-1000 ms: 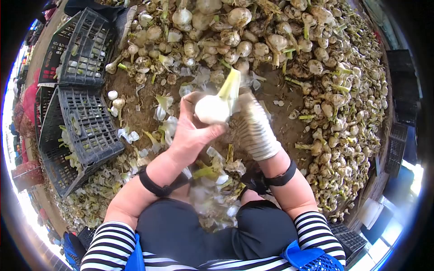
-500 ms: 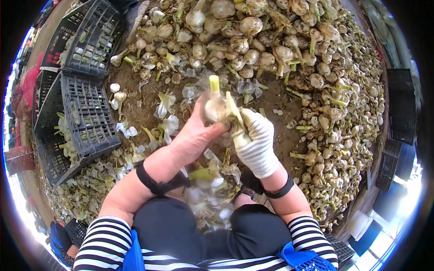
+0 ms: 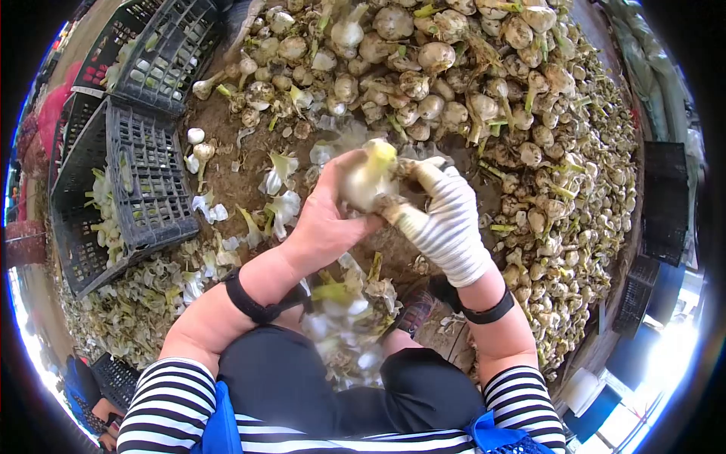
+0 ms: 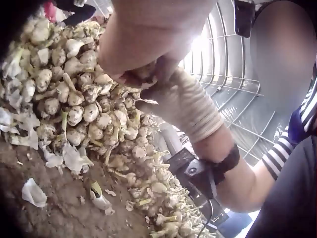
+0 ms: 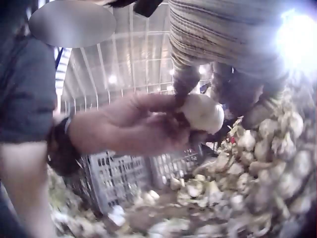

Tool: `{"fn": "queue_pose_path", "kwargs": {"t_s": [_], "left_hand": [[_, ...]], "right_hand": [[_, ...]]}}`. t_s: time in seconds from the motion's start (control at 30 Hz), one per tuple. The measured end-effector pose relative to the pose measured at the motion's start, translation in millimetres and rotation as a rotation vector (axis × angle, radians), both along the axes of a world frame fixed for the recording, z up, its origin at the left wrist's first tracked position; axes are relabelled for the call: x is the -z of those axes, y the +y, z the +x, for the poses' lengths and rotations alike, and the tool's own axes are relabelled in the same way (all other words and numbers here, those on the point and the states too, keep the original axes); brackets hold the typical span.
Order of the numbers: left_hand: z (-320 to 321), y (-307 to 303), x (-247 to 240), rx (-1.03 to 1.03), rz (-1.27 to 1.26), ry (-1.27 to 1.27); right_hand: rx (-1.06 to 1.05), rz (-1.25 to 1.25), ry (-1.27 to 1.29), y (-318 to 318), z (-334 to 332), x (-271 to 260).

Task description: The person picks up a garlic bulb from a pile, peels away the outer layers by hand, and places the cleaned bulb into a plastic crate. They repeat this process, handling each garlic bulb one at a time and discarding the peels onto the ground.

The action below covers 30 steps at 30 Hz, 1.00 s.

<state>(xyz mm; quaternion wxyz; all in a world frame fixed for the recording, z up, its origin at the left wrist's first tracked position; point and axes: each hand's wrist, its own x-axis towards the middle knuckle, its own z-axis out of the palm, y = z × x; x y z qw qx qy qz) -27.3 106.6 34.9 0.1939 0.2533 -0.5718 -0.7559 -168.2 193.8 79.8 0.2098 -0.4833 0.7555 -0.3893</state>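
Note:
A pale, partly peeled garlic bulb (image 3: 365, 184) with a short cut greenish stem is held above the ground between both hands. My bare left hand (image 3: 321, 231) grips it from the left, thumb below and fingers round the far side. In a striped, dirt-tipped glove, my right hand (image 3: 450, 223) has its thumb and fingers curled at the bulb's right side, by the stem. The right wrist view shows the white bulb (image 5: 204, 114) between the bare fingers and the gloved fingertips. In the left wrist view the bulb is hidden behind the left hand (image 4: 153, 34).
Unpeeled garlic (image 3: 439, 57) is heaped ahead and along the right. Black plastic crates (image 3: 151, 178) stand tilted at the left, with bulbs inside. Peeled skins (image 3: 281, 208) lie scattered over the soil and between the legs. One white bulb (image 3: 196, 136) lies beside the crates.
The right hand moved in from a blur beside the bulb, pulled at a strip of skin or leaf, and is now back at the bulb's side. The left hand keeps its grip while the bulb has tilted.

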Motion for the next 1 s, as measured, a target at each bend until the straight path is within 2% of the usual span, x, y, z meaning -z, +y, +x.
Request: {"fn": "queue_pose_path", "kwargs": {"t_s": [0.03, 0.07, 0.1, 0.13, 0.2, 0.27, 0.3, 0.33, 0.4, 0.43, 0.47, 0.53, 0.57, 0.6, 0.67, 0.7, 0.73, 0.77, 0.8, 0.9, 0.93, 0.97, 1.0], "left_hand": [[0.7, -0.2, 8.6, -0.044, -0.244, -0.091], [0.8, -0.5, 8.4, -0.052, -0.240, -0.090], [0.5, -1.6, 7.1, -0.075, -0.360, -0.088], [0.4, -2.3, 5.2, -0.098, -0.481, -0.088], [0.9, -1.5, 1.9, -0.125, -0.535, -0.096], [3.5, -1.1, 3.4, -0.065, -0.555, -0.172], [5.7, -2.4, -0.3, -0.015, -0.530, -0.216], [6.5, -3.3, 1.2, -0.014, -0.533, -0.214], [7.3, -5.2, 2.3, 0.055, 0.102, 0.028], [9.7, -9.2, -2.5, 0.091, 0.278, 0.110], [10.4, -8.3, -1.1, 0.090, 0.277, 0.110], [10.2, -6.3, 3.2, -0.025, 0.581, 0.227], [8.2, -6.5, 3.2, -0.036, 0.597, 0.214], [7.6, -6.6, 2.5, -0.035, 0.597, 0.210], [6.1, -8.0, -0.2, -0.063, 0.567, 0.188], [4.4, -6.9, 3.2, -0.099, 0.556, 0.303], [4.7, -7.2, 1.2, -0.092, 0.553, 0.296], [5.2, -7.9, -2.3, -0.104, 0.617, 0.324], [5.6, -9.7, -4.7, -0.117, 0.679, 0.352], [17.8, -17.0, -5.9, -0.022, 0.707, 0.319], [19.9, -18.0, -6.8, 0.049, 0.708, 0.350], [19.5, -17.5, -8.8, 0.082, 0.691, 0.451], [18.4, -17.6, -9.6, 0.089, 0.693, 0.448]], "right_hand": [[-0.018, 0.012, 0.064, -2.9, 1.3, 0.4], [-0.038, 0.023, 0.127, -5.0, 1.9, 1.5], [-0.046, 0.025, 0.129, -6.2, 2.3, 2.8], [-0.042, 0.009, 0.096, -7.2, 3.0, 4.9], [-0.043, -0.005, 0.062, -7.6, 3.4, 12.9], [0.014, 0.026, -0.157, -7.2, 0.3, 23.3], [0.106, 0.045, -0.414, -7.7, 3.9, 23.7], [0.107, 0.042, -0.413, -6.9, 4.2, 25.2], [0.186, -0.033, -0.883, -5.2, 3.3, 28.3], [0.190, -0.005, -0.920, -3.5, -1.0, 25.2], [0.189, -0.005, -0.921, -3.3, 0.7, 22.1], [0.196, -0.011, -0.843, 0.0, 8.8, 14.4], [0.180, -0.100, -0.861, 2.4, 18.2, 9.9], [0.141, -0.054, -0.694, 2.4, 22.0, 10.2], [0.232, -0.128, -0.883, 0.8, 26.6, 13.0], [0.315, -0.121, -1.065, -1.3, 22.7, 21.2], [0.398, -0.112, -1.247, -4.2, 18.2, 29.8], [0.461, -0.191, -1.374, -6.7, 18.9, 31.5], [0.433, -0.247, -1.409, -8.2, 16.1, 33.6], [0.475, -0.339, -1.344, -4.3, -8.9, 33.6], [0.606, -0.431, -1.366, -9.3, -16.4, 36.4], [0.666, -0.385, -1.313, 3.2, -41.5, 74.2], [0.723, -0.338, -1.257, 17.9, -62.1, 110.4]]}}
